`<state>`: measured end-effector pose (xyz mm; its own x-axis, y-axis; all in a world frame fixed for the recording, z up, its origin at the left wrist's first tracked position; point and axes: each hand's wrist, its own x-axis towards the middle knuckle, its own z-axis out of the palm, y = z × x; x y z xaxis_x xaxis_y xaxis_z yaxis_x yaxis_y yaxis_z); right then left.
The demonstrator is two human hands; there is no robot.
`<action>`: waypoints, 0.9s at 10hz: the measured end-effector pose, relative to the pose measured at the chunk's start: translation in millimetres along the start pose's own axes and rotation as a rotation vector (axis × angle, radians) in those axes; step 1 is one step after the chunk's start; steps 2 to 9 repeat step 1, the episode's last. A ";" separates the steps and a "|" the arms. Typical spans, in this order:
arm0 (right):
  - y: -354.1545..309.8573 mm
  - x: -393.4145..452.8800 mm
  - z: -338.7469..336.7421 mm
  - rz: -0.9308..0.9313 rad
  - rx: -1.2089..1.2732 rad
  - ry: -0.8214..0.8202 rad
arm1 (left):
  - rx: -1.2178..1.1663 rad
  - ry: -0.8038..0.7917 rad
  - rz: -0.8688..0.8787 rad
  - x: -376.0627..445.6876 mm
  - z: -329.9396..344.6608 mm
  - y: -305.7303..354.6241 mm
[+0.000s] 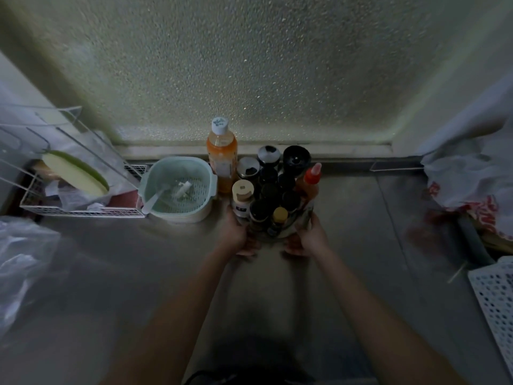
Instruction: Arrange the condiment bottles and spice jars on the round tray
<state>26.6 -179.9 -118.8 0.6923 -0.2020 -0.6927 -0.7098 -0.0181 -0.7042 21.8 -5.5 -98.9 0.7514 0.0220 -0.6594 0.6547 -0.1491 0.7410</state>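
A round tray (288, 232) stands on the steel counter near the back wall, packed with several dark-lidded spice jars (269, 193). A beige-capped jar (242, 195) stands at its left, and a red-capped sauce bottle (309, 184) at its right. A tall orange bottle with a white cap (222, 154) stands just behind the tray's left side; I cannot tell whether it is on the tray. My left hand (236, 234) grips the tray's left edge. On the opposite edge, my right hand (308, 237) holds the tray. The tray's base is mostly hidden by the jars and my fingers.
A pale green colander (177, 187) with a white spoon sits left of the tray. Further left is a white wire rack (69, 179) with a sponge. Plastic bags lie at the left (25, 262) and right (472, 179). A white perforated basket (497, 298) sits at the right edge.
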 end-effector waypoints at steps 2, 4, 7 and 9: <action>7.3 -4.9 -14.6 0.014 -0.085 -0.041 | 0.098 -0.035 0.012 -11.2 -12.7 3.4; 7.3 -4.9 -14.6 0.014 -0.085 -0.041 | 0.098 -0.035 0.012 -11.2 -12.7 3.4; 7.3 -4.9 -14.6 0.014 -0.085 -0.041 | 0.098 -0.035 0.012 -11.2 -12.7 3.4; 7.3 -4.9 -14.6 0.014 -0.085 -0.041 | 0.098 -0.035 0.012 -11.2 -12.7 3.4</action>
